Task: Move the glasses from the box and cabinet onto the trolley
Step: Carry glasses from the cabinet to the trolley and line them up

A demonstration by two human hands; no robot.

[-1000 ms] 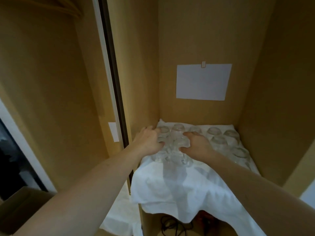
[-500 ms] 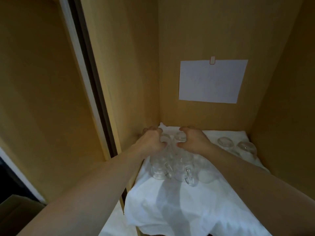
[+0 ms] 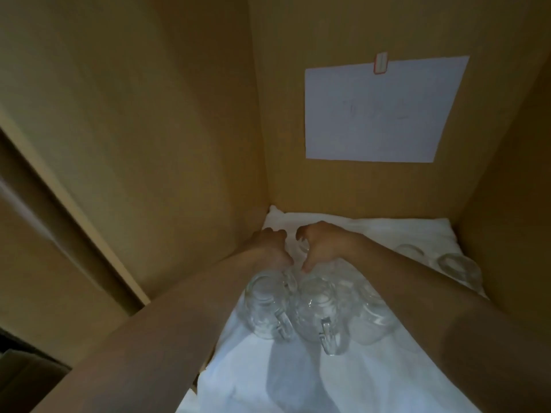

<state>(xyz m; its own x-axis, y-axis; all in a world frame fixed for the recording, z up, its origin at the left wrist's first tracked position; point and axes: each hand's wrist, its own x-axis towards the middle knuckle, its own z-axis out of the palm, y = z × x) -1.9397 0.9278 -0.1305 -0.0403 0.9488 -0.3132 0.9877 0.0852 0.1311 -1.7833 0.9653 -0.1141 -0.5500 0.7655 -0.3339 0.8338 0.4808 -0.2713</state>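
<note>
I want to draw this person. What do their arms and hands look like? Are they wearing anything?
Both forearms are bare, with no sleeves in view. The left hand and the right hand wear no gloves, and no watch, bracelet or ring shows. The picture is dim.

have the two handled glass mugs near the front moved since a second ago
Cannot tell for sure. The handled mugs look larger and lower against the paper sheet, but the head camera itself moved closer. On the white cloth they seem to sit much as before.
</note>
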